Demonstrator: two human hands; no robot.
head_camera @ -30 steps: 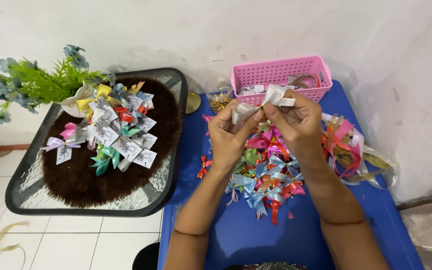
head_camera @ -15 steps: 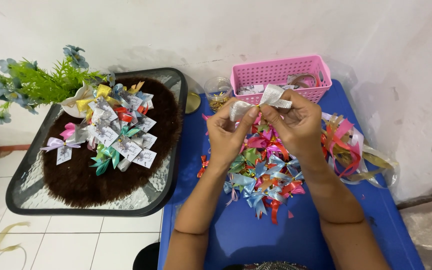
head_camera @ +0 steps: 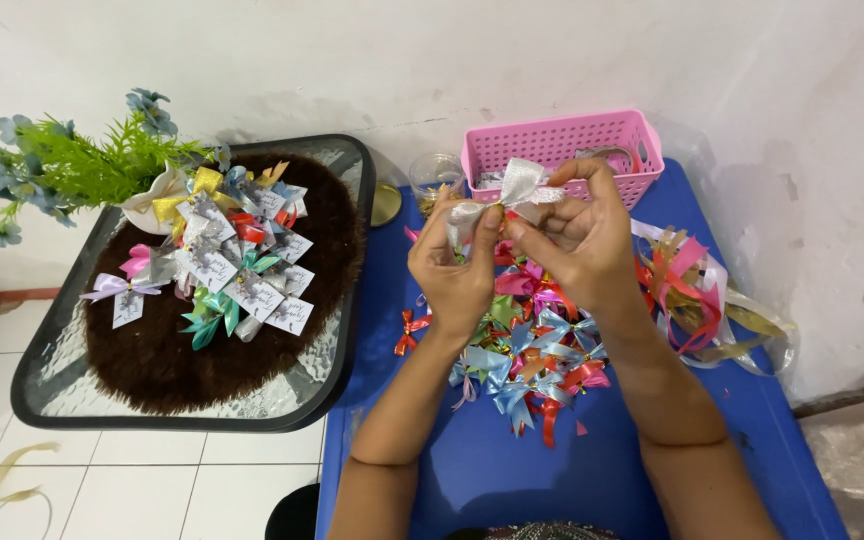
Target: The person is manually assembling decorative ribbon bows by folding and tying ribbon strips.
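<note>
- Silver ribbon bow held in the air over the far middle of the blue table, just in front of the pink basket.
- Left hand — thumb and forefinger pinched on the bow's left loop; right hand pinched at the knot and right loop. Both are grasping it, neither clenched hard.
- Handling, as judged: very light, soft, limp satin, likely a little slippery; loops crush easily. Best held at the centre knot, not the loop ends.
- Long axis runs left–right, roughly parallel to the table's far edge; the upper loop fans toward the basket. Tail direction unclear — fingers cover it.
- Pile of coloured bows lies on the table below the hands.
</note>
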